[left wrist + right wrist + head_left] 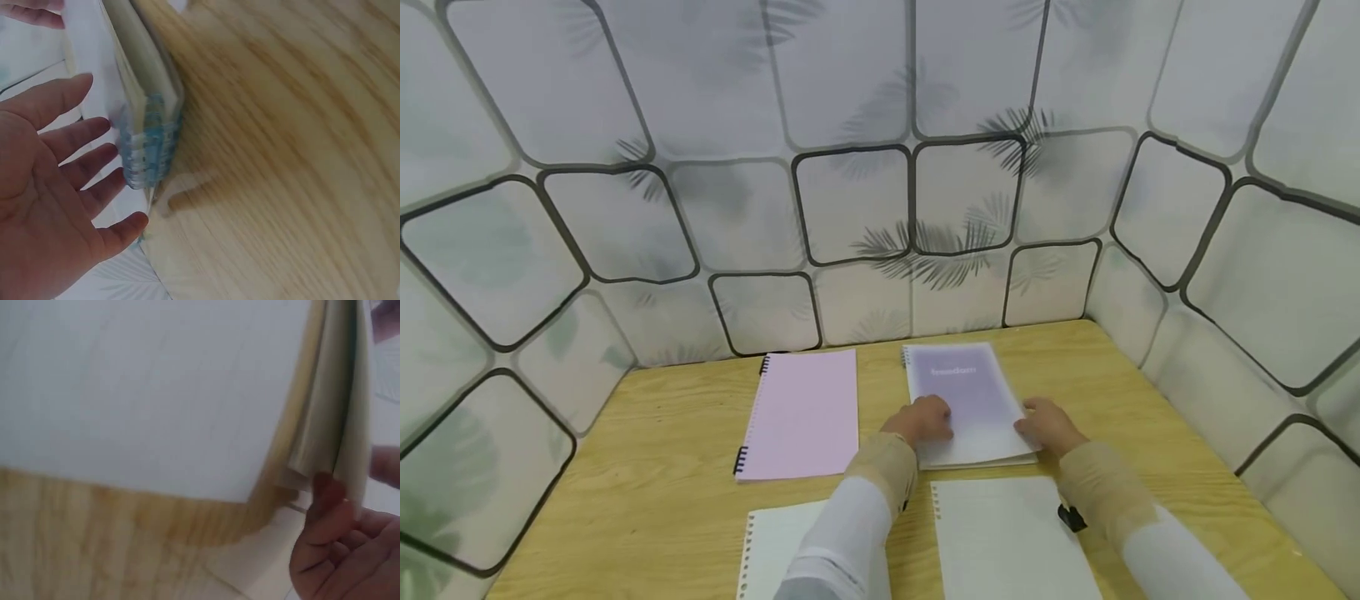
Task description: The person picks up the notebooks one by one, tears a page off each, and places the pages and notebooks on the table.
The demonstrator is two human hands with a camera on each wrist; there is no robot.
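A spiral notebook (966, 396) with a lavender-to-white cover, printed "freedom", lies at the back of the table. My left hand (925, 419) is over its left side; in the left wrist view the fingers are spread and fairly straight beside the blue ring binding (150, 147), and whether they all touch the cover is unclear. At the right edge, my right hand (1051, 427) pinches the notebook's lower corner. Its fingers (328, 509) curl against the cover and page edges in the right wrist view, with the notebook's pages (328, 406) slightly parted.
To the left lies a pink sheet or cover (805, 417) with black binding rings. Nearer me are two loose punched sheets, one partly under my left arm (763, 542) and the other a lined sheet (1007, 533) between my arms. Patterned curtain walls (857, 208) border the wooden table (647, 467).
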